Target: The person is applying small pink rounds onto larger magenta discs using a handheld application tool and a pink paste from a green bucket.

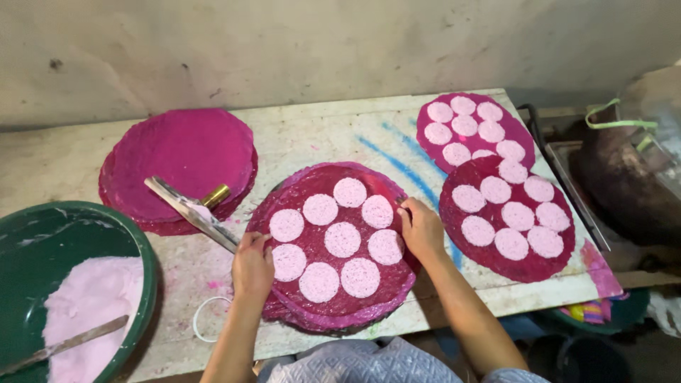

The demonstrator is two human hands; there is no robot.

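Note:
A stack of round magenta sheets (333,298) lies in front of me, and its top sheet carries several pale pink discs (342,239). My left hand (252,268) grips the stack's left edge, with a flat metal spatula (190,211) held under its fingers and pointing up-left. My right hand (421,228) pinches the top sheet's right edge. Two more magenta sheets covered with pink discs, one further right (525,259) and one behind it (433,152), lie on the board.
A pile of plain magenta sheets (181,159) sits at the back left. A green bowl (142,262) of pink paste with a stick stands at the left. A white ring (202,320) lies near the board's front edge. A dark pot (624,184) stands at the right.

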